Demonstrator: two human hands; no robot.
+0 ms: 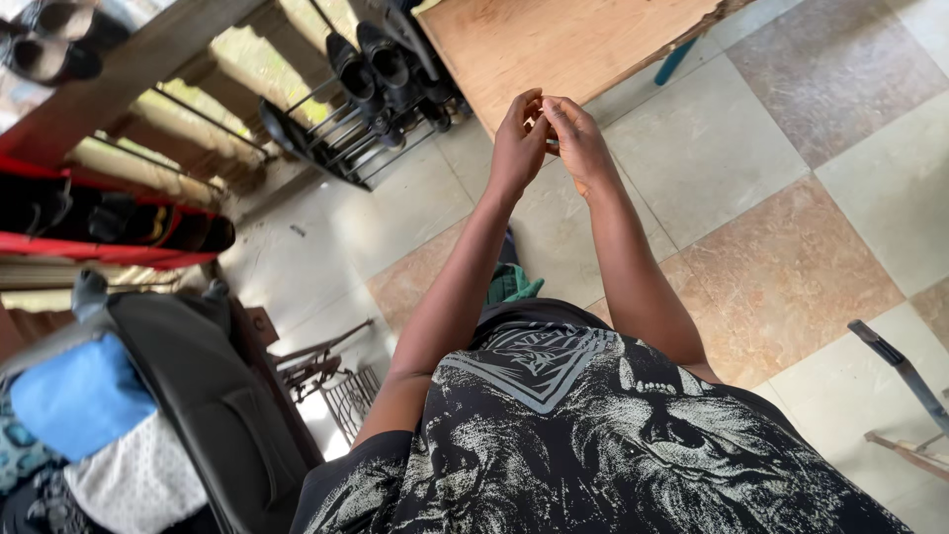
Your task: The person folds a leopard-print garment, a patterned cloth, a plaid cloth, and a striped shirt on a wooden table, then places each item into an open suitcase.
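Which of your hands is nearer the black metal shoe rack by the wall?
Left. The left hand is on the side toward the black metal shoe rack, with floor tiles between them. The right hand touches the left and is farther from the rack.

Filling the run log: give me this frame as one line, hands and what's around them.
left hand: fingertips meeting right hand, held item not discernible | below: wooden tabletop, tiled floor | nearby: shoe rack
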